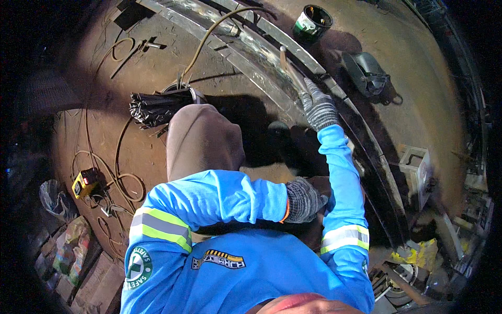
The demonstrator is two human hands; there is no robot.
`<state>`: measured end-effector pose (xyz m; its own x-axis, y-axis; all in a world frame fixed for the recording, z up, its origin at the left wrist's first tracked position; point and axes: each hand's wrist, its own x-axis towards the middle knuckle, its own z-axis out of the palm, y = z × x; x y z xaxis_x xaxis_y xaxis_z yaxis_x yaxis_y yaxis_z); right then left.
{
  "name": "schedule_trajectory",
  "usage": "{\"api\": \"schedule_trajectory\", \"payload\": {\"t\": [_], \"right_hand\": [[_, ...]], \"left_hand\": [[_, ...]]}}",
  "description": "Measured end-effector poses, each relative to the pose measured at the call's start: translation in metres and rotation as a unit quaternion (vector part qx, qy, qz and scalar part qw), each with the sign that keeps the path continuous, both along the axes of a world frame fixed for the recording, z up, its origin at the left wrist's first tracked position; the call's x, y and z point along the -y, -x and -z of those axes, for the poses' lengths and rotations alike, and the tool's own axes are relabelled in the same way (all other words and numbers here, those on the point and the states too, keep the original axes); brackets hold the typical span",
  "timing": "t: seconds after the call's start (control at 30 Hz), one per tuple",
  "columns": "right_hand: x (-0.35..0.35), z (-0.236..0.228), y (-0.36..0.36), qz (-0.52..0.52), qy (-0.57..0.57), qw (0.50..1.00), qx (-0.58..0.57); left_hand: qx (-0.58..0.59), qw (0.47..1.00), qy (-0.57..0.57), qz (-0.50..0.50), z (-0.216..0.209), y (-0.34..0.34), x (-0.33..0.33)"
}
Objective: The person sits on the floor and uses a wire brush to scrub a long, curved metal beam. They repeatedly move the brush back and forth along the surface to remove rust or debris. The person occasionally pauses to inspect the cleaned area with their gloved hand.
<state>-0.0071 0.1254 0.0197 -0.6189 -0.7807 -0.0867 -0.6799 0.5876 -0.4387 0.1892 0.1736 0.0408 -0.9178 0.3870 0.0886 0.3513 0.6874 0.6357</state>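
- Along the curved metal beam [266,60], in the head view, the gloved right hand [320,109] lies with fingers fairly straight by a stick-like tool [283,58]; whether it grips it, I cannot tell.
- The left hand [304,201] curls beside the right sleeve [337,167], its hold hidden.
- Steady work likely wants a firm grip, fingers off edges.

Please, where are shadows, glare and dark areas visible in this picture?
Head view: black corners frame the image; head view: pale glare streaks the curved metal beam; head view: dark shadows lie beside the bent knee and the can.
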Motion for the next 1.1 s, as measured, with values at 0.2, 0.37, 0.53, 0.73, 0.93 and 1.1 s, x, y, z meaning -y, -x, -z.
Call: {"api": "schedule_trajectory", "payload": {"t": [0.2, 0.37, 0.53, 0.73, 0.93, 1.1], "right_hand": [[-0.022, 0.034, 0.017, -0.004, -0.028, 0.996, -0.08], [-0.01, 0.001, 0.002, -0.008, 0.086, 0.994, -0.06], [-0.005, 0.018, 0.007, 0.009, -0.12, 0.992, -0.042], [-0.003, 0.002, -0.007, -0.054, 0.177, 0.982, -0.037], [0.007, 0.037, 0.025, 0.001, 0.016, 0.998, -0.059], [0.058, -0.005, 0.004, -0.158, 0.313, 0.931, -0.098]], "left_hand": [[0.014, 1.0, -0.009, 0.001, -0.008, -0.001, -0.002], [0.004, 1.0, -0.026, 0.008, -0.003, -0.002, -0.001], [-0.026, 1.0, 0.008, 0.01, -0.005, 0.001, 0.002], [0.006, 1.0, -0.015, -0.01, 0.004, -0.007, -0.001], [0.005, 1.0, -0.011, 0.014, -0.018, 0.006, 0.008], [0.081, 0.995, -0.043, -0.027, -0.007, 0.002, -0.008]]}}
